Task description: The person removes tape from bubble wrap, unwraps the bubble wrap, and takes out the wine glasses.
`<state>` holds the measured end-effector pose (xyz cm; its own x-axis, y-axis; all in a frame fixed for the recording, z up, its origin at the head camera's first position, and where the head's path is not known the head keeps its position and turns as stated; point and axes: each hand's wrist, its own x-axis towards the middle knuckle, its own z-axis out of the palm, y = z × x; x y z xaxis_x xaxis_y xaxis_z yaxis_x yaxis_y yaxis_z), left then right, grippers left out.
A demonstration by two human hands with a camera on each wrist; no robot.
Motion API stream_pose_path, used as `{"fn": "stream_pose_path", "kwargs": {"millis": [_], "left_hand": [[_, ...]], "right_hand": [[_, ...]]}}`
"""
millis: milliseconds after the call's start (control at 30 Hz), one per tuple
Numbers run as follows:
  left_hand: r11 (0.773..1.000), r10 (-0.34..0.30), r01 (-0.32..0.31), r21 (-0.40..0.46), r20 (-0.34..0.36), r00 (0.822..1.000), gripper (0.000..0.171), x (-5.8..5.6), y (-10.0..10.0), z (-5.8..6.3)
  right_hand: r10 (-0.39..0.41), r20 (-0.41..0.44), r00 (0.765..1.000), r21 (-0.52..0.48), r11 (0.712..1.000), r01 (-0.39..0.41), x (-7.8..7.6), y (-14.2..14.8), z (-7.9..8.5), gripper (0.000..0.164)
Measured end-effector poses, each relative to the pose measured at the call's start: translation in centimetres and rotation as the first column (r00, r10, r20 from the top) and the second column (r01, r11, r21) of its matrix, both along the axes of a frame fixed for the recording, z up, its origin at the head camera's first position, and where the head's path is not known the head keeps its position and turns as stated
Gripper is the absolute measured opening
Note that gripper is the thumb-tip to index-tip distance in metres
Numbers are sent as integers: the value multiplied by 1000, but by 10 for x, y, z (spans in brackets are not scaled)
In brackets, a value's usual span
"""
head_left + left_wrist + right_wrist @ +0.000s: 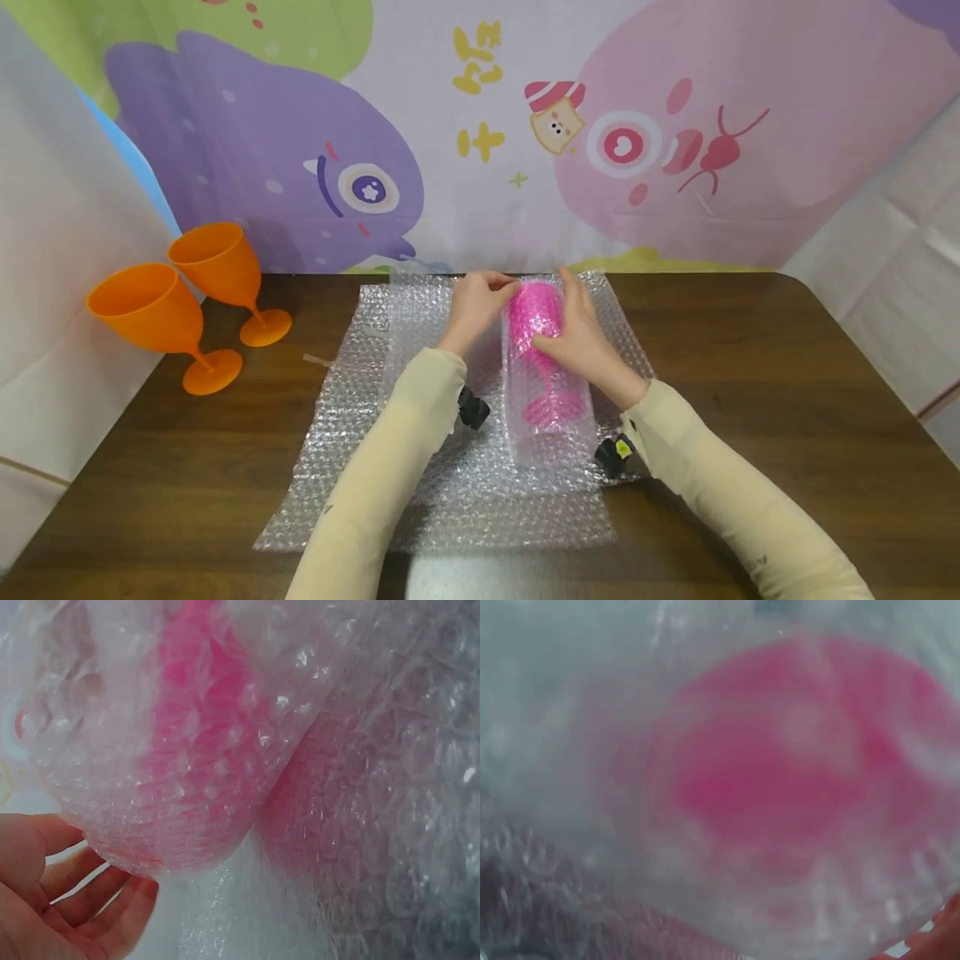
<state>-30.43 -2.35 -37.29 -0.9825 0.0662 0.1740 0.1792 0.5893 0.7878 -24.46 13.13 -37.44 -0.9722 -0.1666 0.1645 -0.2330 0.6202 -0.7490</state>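
Note:
A pink goblet (pixel 535 312), its bowl pointing away from me, lies inside a roll of clear bubble wrap (pixel 517 442). At the far left of the bowl end, my left hand (pixel 476 307) pinches the wrap's edge with thumb and fingers. My right hand (pixel 587 340) grips the wrapped goblet from the right, thumb across its top and fingers along its far side. In the left wrist view, the left fingers (pixel 82 896) touch the lower edge of the wrap. The right wrist view shows the pink foot blurred through the plastic, with the right fingers barely in view.
Another bubble wrap sheet (pixel 337 475) lies flat beneath the roll on the brown wooden table (pixel 765 400). Two orange goblets (pixel 153 308) stand upright at the left. A cartoon-printed cloth (pixel 487 200) hangs behind the table's back edge. Black wrist cameras sit under both sleeves.

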Motion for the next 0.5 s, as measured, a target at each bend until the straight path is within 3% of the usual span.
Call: {"fn": "stream_pose_path", "kwargs": {"millis": [333,500], "left_hand": [[997,25,-27,71,18,1000,21,-1,-7,-3],[994,36,-38,99,16,999,21,2,-9,-4]], "right_hand": [[40,-84,996,-12,999,-41,-4,1,-2,87],[51,-141,989,69,997,-41,-5,1,-5,67]]}}
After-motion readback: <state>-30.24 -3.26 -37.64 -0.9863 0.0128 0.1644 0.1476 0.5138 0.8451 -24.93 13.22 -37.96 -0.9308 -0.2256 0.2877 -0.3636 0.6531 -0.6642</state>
